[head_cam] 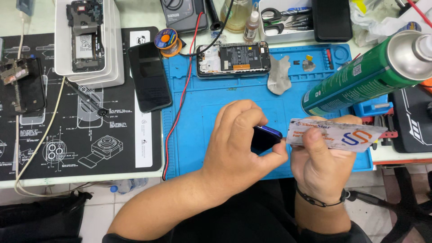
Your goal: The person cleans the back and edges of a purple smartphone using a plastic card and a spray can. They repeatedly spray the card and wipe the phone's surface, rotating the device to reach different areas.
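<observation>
Over the near edge of the blue work mat point(252, 108), both hands meet at the middle of the view. The left hand point(238, 139) is closed around a small dark blue phone part point(265, 137), and only one end of this part shows past the fingers. The right hand point(321, 159) grips a thin plastic card point(337, 133), white with a red and blue mark, between the thumb and the other fingers. The left corner of the card touches the end of the dark part. I cannot tell if the card goes inside it. A black band sits on the right wrist.

Farther on the mat, an opened phone point(234, 58) lies with its inner board up, and a grey crumpled cloth point(279, 74) is just beside it on the right. Red and black wires point(180, 103) run along the left edge of the mat. A black phone point(149, 76) lies face up on the black printed mat point(67, 135) at the left. At the right, a green spray can point(360, 76) is tilted, very near to the camera.
</observation>
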